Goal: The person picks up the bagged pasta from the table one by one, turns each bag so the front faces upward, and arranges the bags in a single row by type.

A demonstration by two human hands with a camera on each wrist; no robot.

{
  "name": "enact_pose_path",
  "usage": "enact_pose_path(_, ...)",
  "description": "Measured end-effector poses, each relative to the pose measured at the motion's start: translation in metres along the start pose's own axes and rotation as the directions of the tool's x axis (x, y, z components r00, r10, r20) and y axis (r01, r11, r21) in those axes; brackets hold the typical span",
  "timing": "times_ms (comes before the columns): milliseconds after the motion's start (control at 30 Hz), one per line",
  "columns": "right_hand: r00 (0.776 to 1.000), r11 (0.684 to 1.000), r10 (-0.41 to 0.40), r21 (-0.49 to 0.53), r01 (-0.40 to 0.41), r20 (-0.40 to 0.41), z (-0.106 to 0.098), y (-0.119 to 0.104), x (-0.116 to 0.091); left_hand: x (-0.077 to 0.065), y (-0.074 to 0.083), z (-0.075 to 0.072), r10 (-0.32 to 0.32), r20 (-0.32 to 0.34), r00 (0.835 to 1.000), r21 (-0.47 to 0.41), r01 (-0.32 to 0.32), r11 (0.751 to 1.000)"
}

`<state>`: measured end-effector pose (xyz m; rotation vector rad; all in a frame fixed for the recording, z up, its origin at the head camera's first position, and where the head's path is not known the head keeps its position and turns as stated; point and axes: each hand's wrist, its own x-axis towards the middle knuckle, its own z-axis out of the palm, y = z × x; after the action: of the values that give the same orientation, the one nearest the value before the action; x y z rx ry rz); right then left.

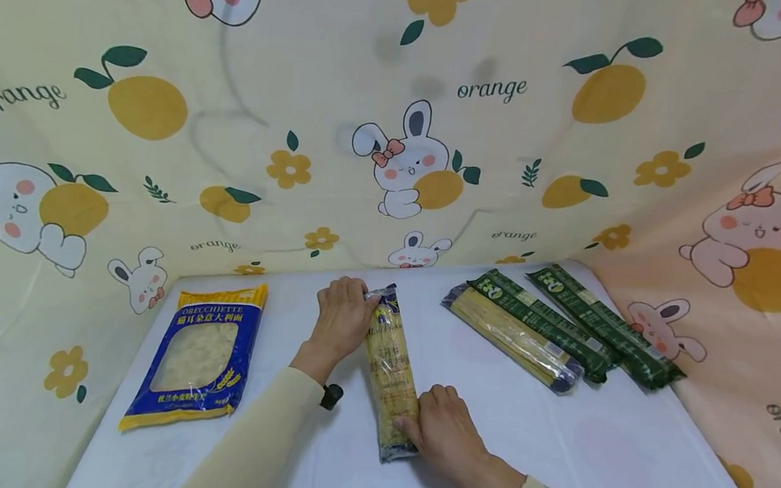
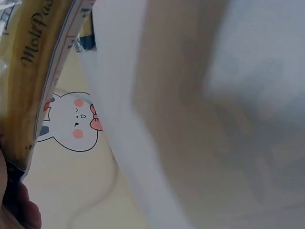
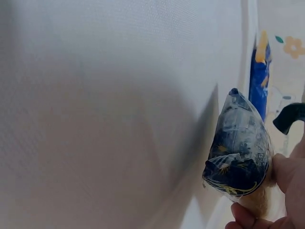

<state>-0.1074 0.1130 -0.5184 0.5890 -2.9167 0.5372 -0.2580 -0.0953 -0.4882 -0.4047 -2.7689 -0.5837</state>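
A long clear packet of spaghetti (image 1: pixel 392 361) with dark blue ends lies lengthwise between my two hands. At its far end, my left hand (image 1: pixel 343 310) grips the crimped blue wrapper. My right hand (image 1: pixel 448 433) holds the near end from the right side, thumb over the top. The left wrist view shows the packet's printed side (image 2: pixel 31 81), with the left fingertips (image 2: pixel 29 210) at its blue end. In the right wrist view, the folded blue end (image 3: pixel 238 152) faces the camera, held between the right thumb (image 3: pixel 282 171) and fingers.
A blue and yellow bag of orecchiette (image 1: pixel 199 359) lies at the left of the white table (image 1: pixel 320 470). At the right lie another clear spaghetti packet (image 1: pixel 506 335) and two green packets, one (image 1: pixel 541 323) beside it, the other (image 1: pixel 602 323) farther right. Patterned cloth (image 1: pixel 292 101) hangs behind.
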Motion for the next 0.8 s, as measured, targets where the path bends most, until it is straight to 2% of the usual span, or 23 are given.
enact_pose_path(167,1.0,0.998,-0.007,-0.059,0.007,-0.003,0.006,-0.004,-0.002,-0.001,0.0,0.004,-0.015,0.061,0.998,0.025,0.013,1.0)
enact_pose_path(267,1.0,0.991,-0.017,-0.133,0.016,-0.012,0.01,-0.004,-0.001,-0.003,-0.002,0.006,-0.034,0.128,0.991,0.086,0.023,0.996)
enact_pose_path(400,0.999,0.98,-0.017,-0.197,0.012,-0.028,0.016,-0.003,0.001,-0.011,-0.003,0.01,-0.058,0.24,0.969,0.184,0.013,0.983)
enact_pose_path(500,0.999,0.978,-0.008,-0.209,0.0,-0.036,0.017,-0.003,0.002,-0.019,0.0,0.013,-0.047,0.299,0.953,0.21,-0.018,0.977)
enact_pose_path(667,0.999,0.979,-0.001,-0.203,-0.009,-0.046,0.019,-0.003,0.004,-0.032,0.016,0.019,-0.017,0.362,0.932,0.193,-0.057,0.98)
enact_pose_path(800,1.0,0.983,-0.009,-0.183,0.007,-0.012,0.019,-0.002,0.004,-0.042,0.028,0.027,-0.025,0.418,0.908,0.167,-0.05,0.985)
